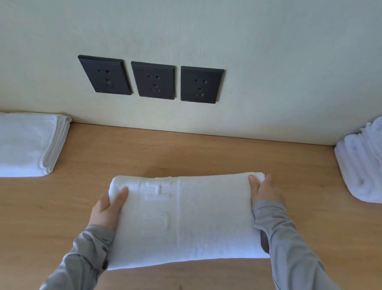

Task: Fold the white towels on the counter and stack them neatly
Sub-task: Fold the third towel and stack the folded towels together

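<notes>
At far left of wooden counter (pixel 185 151): folded towel (pixel 12 143), white, lies flat against wall. Left hand (pixel 108 209) grips left end of middle towel (pixel 186 218), thumb on top, fingers hidden beneath. Middle towel: white, folded into long rectangle, raised letters on top, near counter's front, between both hands; lifted or resting, cannot tell. On wall behind: three black sockets (pixel 153 80) in row. Right hand (pixel 265 190) grips towel's right end, fingers curled round far corner. Far right: pile of towels (pixel 373 165), loosely folded, by wall.
</notes>
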`<action>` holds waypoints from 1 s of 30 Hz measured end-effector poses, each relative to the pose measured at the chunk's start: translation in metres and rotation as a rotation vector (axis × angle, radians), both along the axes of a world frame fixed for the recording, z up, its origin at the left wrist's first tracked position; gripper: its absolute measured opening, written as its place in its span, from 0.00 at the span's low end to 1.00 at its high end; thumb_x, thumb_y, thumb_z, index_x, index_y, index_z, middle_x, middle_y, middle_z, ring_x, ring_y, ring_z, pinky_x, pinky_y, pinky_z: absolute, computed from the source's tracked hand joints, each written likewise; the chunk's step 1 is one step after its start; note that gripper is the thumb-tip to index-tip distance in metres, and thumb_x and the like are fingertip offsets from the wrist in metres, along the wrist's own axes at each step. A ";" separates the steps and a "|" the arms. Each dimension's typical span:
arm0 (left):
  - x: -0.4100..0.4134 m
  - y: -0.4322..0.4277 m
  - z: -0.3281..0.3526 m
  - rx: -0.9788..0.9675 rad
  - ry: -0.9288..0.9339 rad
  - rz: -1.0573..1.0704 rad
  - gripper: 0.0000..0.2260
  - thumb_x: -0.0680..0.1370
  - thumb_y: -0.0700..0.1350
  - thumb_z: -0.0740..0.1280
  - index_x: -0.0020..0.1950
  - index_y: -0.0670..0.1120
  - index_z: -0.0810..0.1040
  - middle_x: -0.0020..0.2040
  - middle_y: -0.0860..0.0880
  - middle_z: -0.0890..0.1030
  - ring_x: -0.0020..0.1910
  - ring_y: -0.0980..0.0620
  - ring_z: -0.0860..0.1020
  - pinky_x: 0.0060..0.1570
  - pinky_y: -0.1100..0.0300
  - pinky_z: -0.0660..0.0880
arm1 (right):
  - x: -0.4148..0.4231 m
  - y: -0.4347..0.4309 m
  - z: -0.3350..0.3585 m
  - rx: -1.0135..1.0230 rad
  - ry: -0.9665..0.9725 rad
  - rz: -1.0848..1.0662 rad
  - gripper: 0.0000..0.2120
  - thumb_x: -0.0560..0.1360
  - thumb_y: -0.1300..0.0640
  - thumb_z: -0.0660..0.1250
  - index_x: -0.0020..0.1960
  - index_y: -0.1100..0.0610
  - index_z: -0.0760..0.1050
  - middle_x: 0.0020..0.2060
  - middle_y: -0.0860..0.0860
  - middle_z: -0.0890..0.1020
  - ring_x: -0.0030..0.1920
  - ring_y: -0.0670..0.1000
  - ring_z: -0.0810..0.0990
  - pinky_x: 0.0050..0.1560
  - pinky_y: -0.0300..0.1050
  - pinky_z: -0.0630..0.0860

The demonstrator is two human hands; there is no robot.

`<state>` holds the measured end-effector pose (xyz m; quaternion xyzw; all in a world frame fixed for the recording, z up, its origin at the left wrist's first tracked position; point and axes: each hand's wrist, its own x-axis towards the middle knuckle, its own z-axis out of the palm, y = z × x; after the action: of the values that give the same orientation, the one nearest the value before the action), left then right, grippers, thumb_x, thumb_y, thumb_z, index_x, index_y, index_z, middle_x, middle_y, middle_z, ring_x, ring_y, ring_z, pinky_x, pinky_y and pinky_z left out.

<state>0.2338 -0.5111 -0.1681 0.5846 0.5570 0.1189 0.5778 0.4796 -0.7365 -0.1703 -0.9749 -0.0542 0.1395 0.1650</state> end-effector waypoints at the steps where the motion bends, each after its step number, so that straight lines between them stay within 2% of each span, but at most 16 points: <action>1: 0.002 0.001 0.001 0.057 0.074 -0.019 0.31 0.69 0.64 0.64 0.60 0.42 0.75 0.51 0.45 0.78 0.47 0.44 0.75 0.51 0.49 0.70 | 0.001 -0.001 -0.002 -0.001 0.002 -0.010 0.24 0.79 0.43 0.52 0.61 0.63 0.64 0.48 0.65 0.78 0.49 0.64 0.77 0.42 0.48 0.65; 4: 0.009 0.001 0.008 0.127 0.246 -0.086 0.29 0.75 0.64 0.61 0.67 0.45 0.71 0.51 0.44 0.74 0.46 0.46 0.70 0.49 0.53 0.65 | 0.003 -0.002 -0.006 0.019 0.019 -0.046 0.24 0.79 0.43 0.52 0.61 0.64 0.64 0.48 0.66 0.78 0.48 0.64 0.77 0.42 0.48 0.66; 7: 0.011 -0.003 0.024 0.194 0.365 -0.176 0.25 0.75 0.64 0.58 0.68 0.52 0.65 0.54 0.43 0.75 0.47 0.40 0.74 0.47 0.51 0.67 | -0.002 -0.001 0.000 0.043 0.047 -0.072 0.24 0.79 0.43 0.53 0.62 0.63 0.63 0.49 0.66 0.78 0.47 0.63 0.77 0.42 0.48 0.68; 8: 0.010 -0.006 0.029 0.319 0.450 -0.219 0.25 0.76 0.63 0.57 0.69 0.52 0.63 0.58 0.41 0.73 0.51 0.38 0.74 0.48 0.49 0.69 | -0.004 -0.001 0.005 0.049 0.028 -0.065 0.24 0.79 0.44 0.54 0.63 0.63 0.63 0.50 0.65 0.78 0.46 0.62 0.76 0.43 0.49 0.68; 10: 0.013 -0.025 0.041 0.743 0.542 -0.303 0.24 0.78 0.57 0.58 0.72 0.49 0.63 0.67 0.40 0.69 0.62 0.37 0.71 0.56 0.43 0.70 | -0.008 -0.001 0.018 0.021 -0.135 0.032 0.22 0.80 0.49 0.55 0.68 0.62 0.63 0.57 0.63 0.75 0.52 0.62 0.75 0.47 0.52 0.71; 11: 0.021 -0.042 0.046 0.967 0.508 -0.379 0.23 0.79 0.55 0.57 0.71 0.46 0.67 0.69 0.40 0.69 0.66 0.37 0.69 0.61 0.42 0.69 | -0.014 0.000 0.026 0.018 -0.272 0.118 0.21 0.80 0.52 0.55 0.69 0.62 0.64 0.60 0.63 0.74 0.56 0.63 0.74 0.51 0.54 0.72; 12: 0.031 -0.061 0.052 1.081 0.440 -0.478 0.23 0.79 0.55 0.55 0.70 0.45 0.69 0.71 0.41 0.68 0.70 0.38 0.67 0.64 0.41 0.66 | -0.022 0.005 0.035 0.047 -0.414 0.229 0.20 0.80 0.55 0.55 0.68 0.63 0.67 0.62 0.62 0.74 0.59 0.63 0.74 0.55 0.56 0.72; 13: 0.043 -0.079 0.053 1.124 0.417 -0.595 0.25 0.79 0.56 0.50 0.71 0.46 0.68 0.74 0.43 0.64 0.73 0.40 0.62 0.68 0.42 0.61 | -0.035 0.013 0.041 0.102 -0.531 0.356 0.19 0.79 0.56 0.55 0.66 0.63 0.71 0.62 0.61 0.76 0.61 0.63 0.75 0.58 0.58 0.73; 15: 0.062 -0.106 0.049 1.019 0.472 -0.809 0.28 0.78 0.57 0.37 0.77 0.49 0.49 0.78 0.48 0.44 0.76 0.45 0.40 0.73 0.45 0.41 | -0.066 0.027 0.046 0.117 -0.591 0.622 0.19 0.77 0.55 0.54 0.61 0.61 0.77 0.61 0.57 0.78 0.64 0.59 0.75 0.62 0.62 0.70; 16: 0.067 -0.111 0.039 0.956 0.522 -0.863 0.28 0.77 0.56 0.32 0.76 0.51 0.39 0.76 0.50 0.36 0.73 0.48 0.31 0.72 0.46 0.33 | -0.081 0.032 0.043 0.055 -0.501 0.732 0.20 0.78 0.55 0.53 0.64 0.59 0.75 0.65 0.54 0.76 0.68 0.57 0.71 0.66 0.62 0.65; 17: 0.069 -0.112 0.029 0.916 0.546 -0.876 0.27 0.75 0.56 0.30 0.74 0.51 0.33 0.75 0.51 0.32 0.70 0.50 0.27 0.70 0.47 0.29 | -0.091 0.034 0.037 -0.015 -0.404 0.799 0.21 0.79 0.54 0.50 0.69 0.57 0.69 0.70 0.52 0.70 0.72 0.55 0.64 0.70 0.61 0.58; 18: 0.069 -0.110 0.019 0.912 0.571 -0.882 0.27 0.74 0.55 0.29 0.72 0.51 0.30 0.75 0.52 0.31 0.70 0.50 0.27 0.69 0.47 0.28 | -0.095 0.034 0.031 -0.087 -0.326 0.818 0.23 0.80 0.52 0.46 0.73 0.55 0.62 0.74 0.50 0.63 0.75 0.53 0.57 0.73 0.59 0.51; 21: 0.074 -0.099 0.002 0.948 0.599 -0.912 0.24 0.76 0.54 0.31 0.71 0.50 0.28 0.74 0.51 0.29 0.71 0.50 0.27 0.69 0.47 0.28 | -0.088 0.036 0.018 -0.196 -0.308 0.770 0.27 0.79 0.48 0.41 0.75 0.55 0.56 0.75 0.50 0.58 0.76 0.51 0.54 0.73 0.56 0.49; 24: 0.074 -0.090 0.003 0.898 0.511 -0.979 0.24 0.80 0.55 0.37 0.70 0.51 0.28 0.73 0.53 0.28 0.70 0.53 0.26 0.69 0.50 0.27 | -0.081 0.036 0.008 -0.193 -0.184 0.832 0.27 0.80 0.45 0.38 0.76 0.51 0.39 0.76 0.45 0.42 0.75 0.46 0.37 0.72 0.50 0.32; 27: 0.040 -0.063 0.006 0.958 0.476 -0.976 0.25 0.79 0.59 0.37 0.72 0.54 0.30 0.75 0.55 0.33 0.71 0.56 0.30 0.70 0.56 0.29 | -0.070 0.012 0.008 -0.178 -0.184 0.838 0.30 0.76 0.40 0.32 0.75 0.50 0.35 0.74 0.43 0.37 0.73 0.42 0.32 0.72 0.47 0.31; 30: 0.001 -0.040 0.006 1.034 0.567 -0.914 0.31 0.74 0.64 0.29 0.75 0.53 0.35 0.75 0.55 0.36 0.74 0.53 0.34 0.71 0.56 0.32 | -0.053 -0.024 0.007 -0.152 -0.218 0.750 0.33 0.74 0.39 0.31 0.75 0.53 0.39 0.74 0.45 0.40 0.75 0.44 0.37 0.75 0.47 0.39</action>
<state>0.2344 -0.5516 -0.1617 0.9634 0.2590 -0.0415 0.0552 0.4267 -0.7610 -0.1638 -0.9060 -0.4130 0.0896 0.0232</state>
